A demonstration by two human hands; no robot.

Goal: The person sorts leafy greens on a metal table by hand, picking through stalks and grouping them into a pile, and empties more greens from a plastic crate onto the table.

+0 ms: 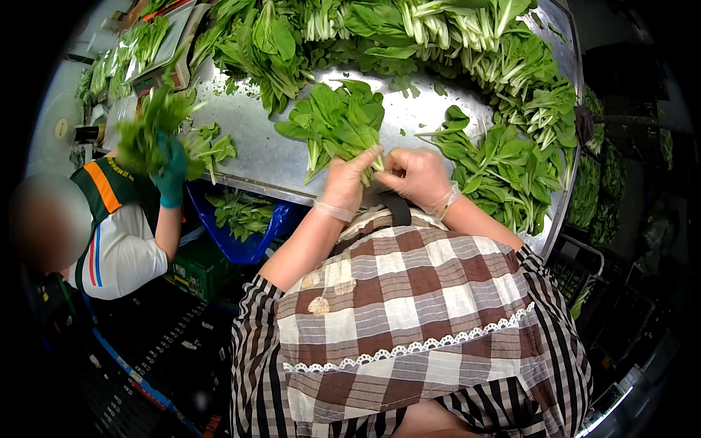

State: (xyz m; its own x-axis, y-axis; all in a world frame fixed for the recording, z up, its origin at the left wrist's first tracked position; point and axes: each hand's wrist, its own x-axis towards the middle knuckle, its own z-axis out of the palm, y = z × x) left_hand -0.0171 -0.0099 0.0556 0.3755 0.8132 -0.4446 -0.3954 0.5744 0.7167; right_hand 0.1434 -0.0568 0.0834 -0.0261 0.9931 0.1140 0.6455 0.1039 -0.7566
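My left hand (349,178), in a clear thin glove, grips a bunch of leafy greens (350,112) by its pale stems. The leaves fan out away from me, just above the metal table (257,159). My right hand (419,174), gloved the same way, is at the stem ends with its fingers curled and its thumb reaching to the stems. Whether a stem is pinched between those fingers is hidden. A loose heap of leafy greens (504,169) lies on the table just right of my right hand.
Stacked greens (460,27) line the table's far and right sides. A scale (170,41) stands at the far left. On the left, a co-worker's green-gloved hand (172,169) holds blurred greens (148,131). A blue bag (257,243) with leaves hangs below the table edge.
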